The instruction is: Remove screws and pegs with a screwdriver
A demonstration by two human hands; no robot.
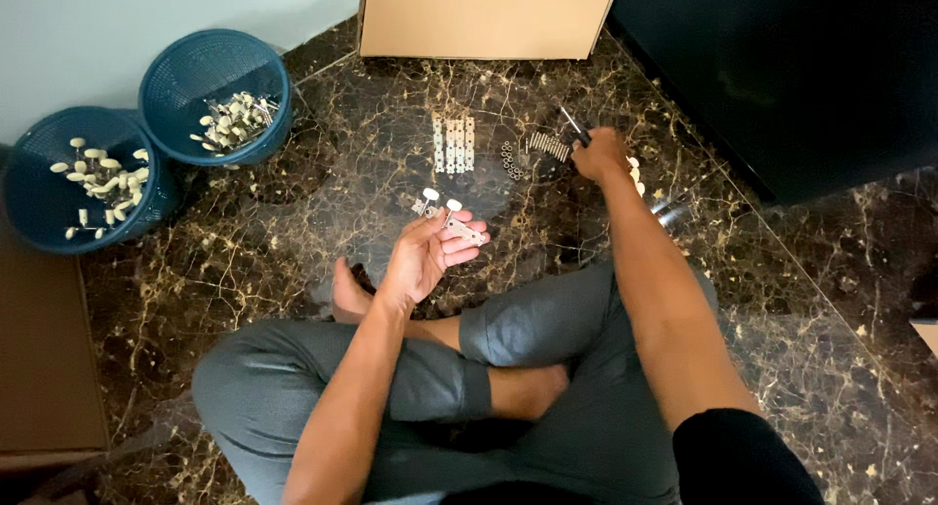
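I sit cross-legged on a dark marble floor. My left hand (430, 253) is raised palm up and holds a small metal plate (463, 231) with cream-knobbed pegs (431, 196) attached. My right hand (598, 155) reaches forward to the floor and grips a dark-handled screwdriver (573, 126). It rests beside a row of screws (549, 146) and a cluster of small nuts (509, 160). Several metal strips (453, 144) lie side by side just left of the nuts. A few cream knobs (637, 174) lie right of that hand.
Two blue plastic baskets (186, 61) (39, 207) at the far left hold cream-knobbed pegs. A cardboard box (484, 17) stands at the back, a dark cabinet (801, 75) at the right, and a brown board (44, 358) lies at the left edge.
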